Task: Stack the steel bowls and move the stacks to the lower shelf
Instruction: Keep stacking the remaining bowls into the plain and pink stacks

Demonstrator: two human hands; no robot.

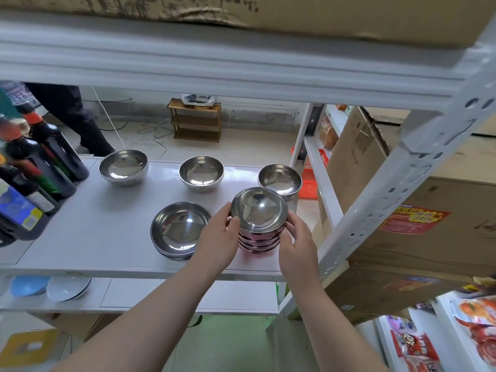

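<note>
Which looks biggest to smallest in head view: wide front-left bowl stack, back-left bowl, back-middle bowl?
1. Wide front-left bowl stack, though it sits nearer the camera.
2. Back-left bowl.
3. Back-middle bowl, only slightly smaller than the back-left one, so that order is unsure.

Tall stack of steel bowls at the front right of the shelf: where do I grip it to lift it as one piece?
Grip the tall stack low on its sides, one hand from the left and one from the right, as the left hand and right hand are placed now. The rims form ridges all the way down, so pressure near the bottom bowl likely carries the whole pile; squeezing only the top rim could lift off just the upper bowls.
</note>
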